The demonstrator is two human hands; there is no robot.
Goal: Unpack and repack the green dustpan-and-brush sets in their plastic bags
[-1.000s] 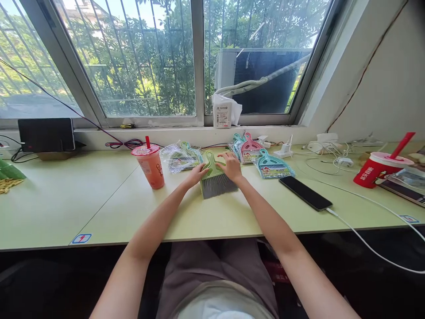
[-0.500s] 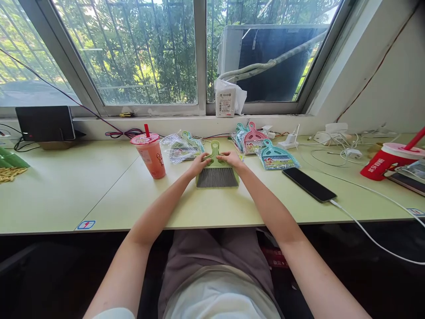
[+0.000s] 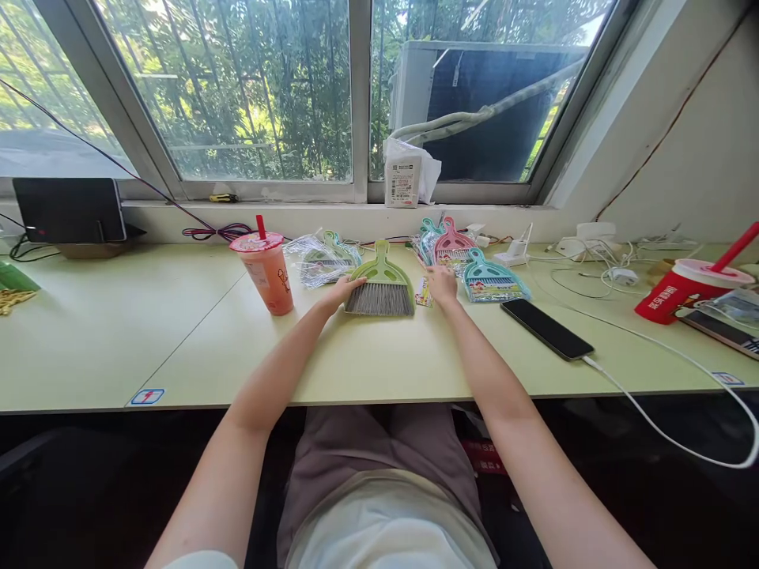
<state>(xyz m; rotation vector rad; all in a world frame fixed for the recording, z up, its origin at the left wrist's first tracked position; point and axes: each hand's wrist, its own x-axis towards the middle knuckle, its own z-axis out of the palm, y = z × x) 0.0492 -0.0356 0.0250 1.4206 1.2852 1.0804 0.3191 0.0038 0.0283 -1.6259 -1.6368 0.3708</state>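
A light green hand brush (image 3: 380,299) with grey bristles lies on the table in front of me, nested with a green dustpan whose edge mostly hides beneath it. My left hand (image 3: 341,292) pinches the set at its left edge, thumb toward the bristles. To the right of the brush, my right hand (image 3: 442,283) is closed, fingers down at a small colourful printed card (image 3: 423,292) on the tabletop. Its fingertips are partly hidden. Behind it lie wrapped brush-and-dustpan sets, a pink one (image 3: 453,241) and a blue one (image 3: 491,276).
A pink drink cup (image 3: 265,273) with a red straw stands left of my left hand. Crumpled clear packaging (image 3: 320,261) lies behind the brush. A black phone (image 3: 546,329) on a white cable rests at right, near a tilted red cup (image 3: 676,292).
My right hand has let go of the brush and moved right to the card. My left hand has slid down to the left edge, and the brush set has shifted slightly away from me.
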